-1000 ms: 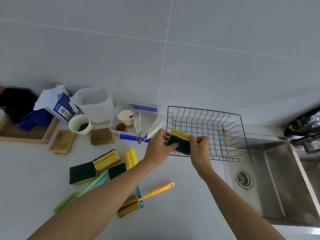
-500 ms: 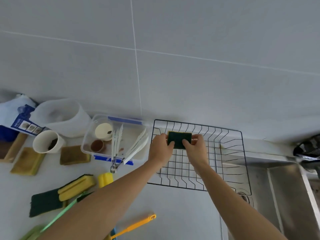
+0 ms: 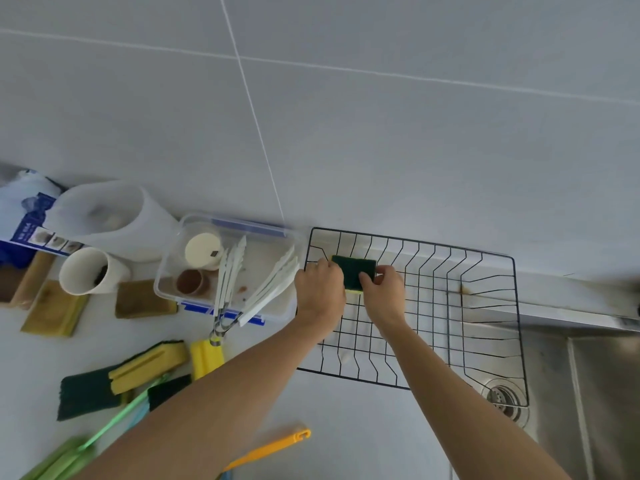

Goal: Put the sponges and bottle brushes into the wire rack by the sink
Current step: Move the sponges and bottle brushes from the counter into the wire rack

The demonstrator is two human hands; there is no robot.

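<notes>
A green-and-yellow sponge [image 3: 354,271] is held between my left hand [image 3: 320,292] and my right hand [image 3: 382,294], inside the back left corner of the black wire rack [image 3: 485,306]. Both hands grip its sides, green face up. Several more sponges lie on the counter at the left: a yellow one [image 3: 206,358], a yellow-and-green pair [image 3: 121,375] and two brownish ones [image 3: 145,299]. A green bottle brush [image 3: 104,434] and an orange-handled brush [image 3: 273,448] lie near the bottom edge, partly hidden by my left arm.
A clear plastic box [image 3: 228,268] with tongs and small cups stands left of the rack. A white jug [image 3: 110,220] and a white cup [image 3: 90,271] stand further left. The steel sink [image 3: 588,375] with its drain [image 3: 505,400] lies under the rack's right end.
My hands carried the sponge from the rack's front left edge over the rim and down into its back left part. The camera view shifted right and closer.
</notes>
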